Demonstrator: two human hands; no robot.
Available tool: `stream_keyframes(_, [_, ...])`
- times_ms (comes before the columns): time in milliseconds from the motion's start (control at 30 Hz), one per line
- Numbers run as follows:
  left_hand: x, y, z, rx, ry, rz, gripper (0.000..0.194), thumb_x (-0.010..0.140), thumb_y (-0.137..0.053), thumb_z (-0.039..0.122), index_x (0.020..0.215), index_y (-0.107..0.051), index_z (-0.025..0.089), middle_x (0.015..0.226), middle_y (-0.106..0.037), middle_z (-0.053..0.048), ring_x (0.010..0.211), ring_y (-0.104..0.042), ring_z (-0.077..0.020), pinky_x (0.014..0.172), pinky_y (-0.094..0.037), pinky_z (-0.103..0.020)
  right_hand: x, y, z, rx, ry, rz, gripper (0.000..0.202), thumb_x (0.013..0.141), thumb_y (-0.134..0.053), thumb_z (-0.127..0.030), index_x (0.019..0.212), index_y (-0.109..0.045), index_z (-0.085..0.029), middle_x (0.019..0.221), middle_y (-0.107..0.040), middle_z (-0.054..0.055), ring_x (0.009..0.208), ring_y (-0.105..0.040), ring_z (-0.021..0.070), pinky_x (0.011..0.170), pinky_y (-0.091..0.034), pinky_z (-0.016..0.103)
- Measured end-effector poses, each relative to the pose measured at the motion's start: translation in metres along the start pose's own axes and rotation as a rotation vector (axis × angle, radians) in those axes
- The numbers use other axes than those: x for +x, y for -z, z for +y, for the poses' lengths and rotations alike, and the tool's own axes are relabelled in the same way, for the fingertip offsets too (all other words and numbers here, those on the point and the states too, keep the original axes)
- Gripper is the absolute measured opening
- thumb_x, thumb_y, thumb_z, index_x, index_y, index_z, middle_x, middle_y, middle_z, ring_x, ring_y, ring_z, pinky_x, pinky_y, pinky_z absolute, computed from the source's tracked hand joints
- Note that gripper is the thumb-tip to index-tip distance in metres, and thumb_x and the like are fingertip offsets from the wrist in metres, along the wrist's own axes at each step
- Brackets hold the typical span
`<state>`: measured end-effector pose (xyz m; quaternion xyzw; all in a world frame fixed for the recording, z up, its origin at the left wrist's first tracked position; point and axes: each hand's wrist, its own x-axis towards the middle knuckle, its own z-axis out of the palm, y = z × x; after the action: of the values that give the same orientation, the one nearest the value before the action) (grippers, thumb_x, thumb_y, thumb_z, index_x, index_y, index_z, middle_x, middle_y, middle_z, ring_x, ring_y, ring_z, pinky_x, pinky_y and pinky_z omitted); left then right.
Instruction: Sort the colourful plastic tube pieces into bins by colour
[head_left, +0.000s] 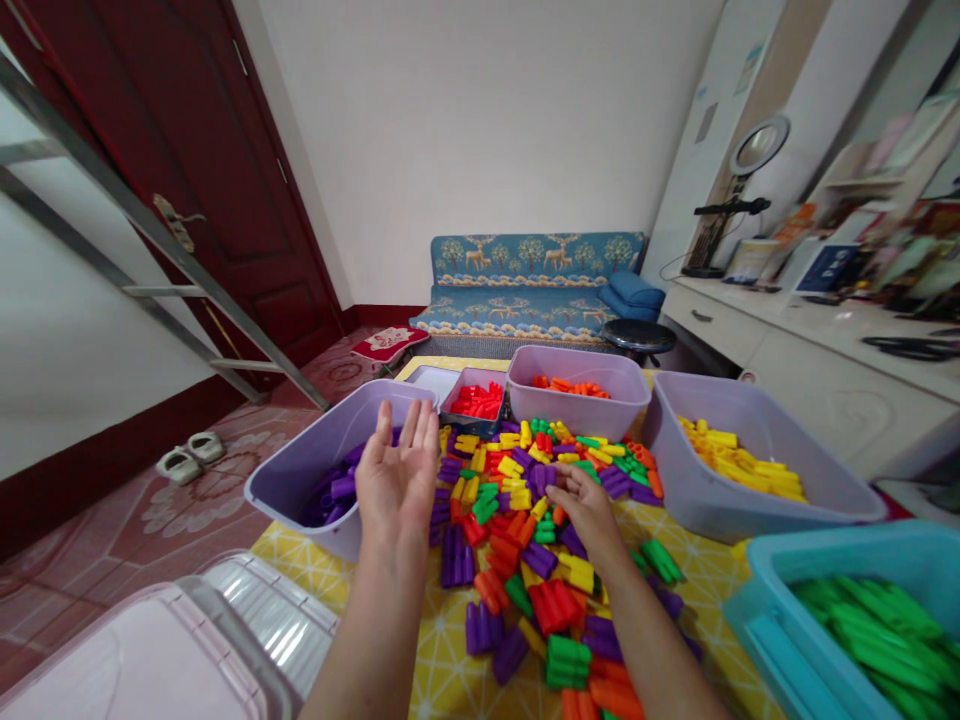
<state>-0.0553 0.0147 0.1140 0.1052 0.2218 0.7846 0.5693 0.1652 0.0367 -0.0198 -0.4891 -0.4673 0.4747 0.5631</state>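
Note:
My left hand [400,470] is raised palm up with its fingers stretched out, holding nothing. It is beside the right rim of a lilac bin [274,490] that contains purple plastic tube pieces [335,492]. Over the middle of the pile, my right hand [589,505] pinches a purple plastic tube piece [541,480] between thumb and fingers. Loose tube pieces in red, orange, yellow, green and purple, such as a red one [555,606], lie mixed on the yellow patterned tablecloth [457,685].
A small box [470,422] of red pieces and a lilac bin [577,408] of orange ones stand at the back. On the right are a lilac bin [701,500] with yellow pieces and a turquoise bin [780,610] with green ones. Lids [142,660] lie front left.

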Motion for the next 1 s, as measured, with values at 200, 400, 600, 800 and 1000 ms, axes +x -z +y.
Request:
stream_keyframes(200, [0.008, 0.028, -0.069, 0.689, 0.024, -0.3, 0.04, 0.074, -0.07, 0.03, 0.111, -0.063, 0.017, 0.12, -0.063, -0.012, 0.11, -0.059, -0.022, 0.091, -0.048, -0.03, -0.002, -0.001, -0.004, 0.014, 0.019, 0.017, 0.035, 0.064, -0.073, -0.034, 0.095, -0.066, -0.02, 0.088, -0.071, 0.005, 0.085, -0.067, 0.0224, 0.074, -0.053, 0.033])
stream_keyframes(400, [0.004, 0.057, -0.12, 1.102, -0.004, -0.528, 0.044, 0.07, -0.071, 0.026, 0.112, -0.066, 0.015, 0.095, -0.069, -0.009, 0.075, -0.061, -0.0162, 0.062, -0.048, -0.024, -0.005, 0.001, -0.009, -0.018, 0.09, -0.032, 0.032, 0.068, -0.073, -0.041, 0.092, -0.07, -0.02, 0.093, -0.071, 0.006, 0.089, -0.065, 0.023, 0.083, -0.051, 0.036])
stream_keyframes(600, [0.002, 0.061, -0.123, 1.106, 0.008, -0.525, 0.038, 0.07, -0.067, 0.022, 0.106, -0.067, 0.011, 0.073, -0.066, -0.004, 0.062, -0.058, -0.0131, 0.056, -0.046, -0.022, -0.007, 0.002, -0.01, -0.089, 0.1, -0.031, 0.032, 0.07, -0.071, -0.043, 0.09, -0.071, -0.018, 0.089, -0.071, 0.006, 0.086, -0.064, 0.0231, 0.08, -0.051, 0.035])
stream_keyframes(800, [0.01, 0.068, -0.125, 1.005, 0.17, -0.411, 0.034, 0.065, -0.066, 0.016, 0.099, -0.064, 0.013, 0.062, -0.064, 0.001, 0.05, -0.06, -0.0124, 0.051, -0.049, -0.023, -0.008, 0.0, -0.017, -0.07, 0.063, -0.173, 0.033, 0.067, -0.072, -0.031, 0.099, -0.069, -0.022, 0.101, -0.07, 0.005, 0.099, -0.063, 0.0232, 0.086, -0.05, 0.036])
stream_keyframes(1000, [0.013, 0.059, -0.114, 0.801, 0.25, -0.28, 0.029, 0.061, -0.077, 0.022, 0.085, -0.063, 0.012, 0.061, -0.066, 0.002, 0.045, -0.06, -0.0098, 0.043, -0.046, -0.018, -0.006, 0.0, -0.01, 0.019, -0.029, -0.145, 0.033, 0.065, -0.073, -0.033, 0.097, -0.068, -0.023, 0.103, -0.071, 0.006, 0.1, -0.064, 0.0229, 0.09, -0.049, 0.039])
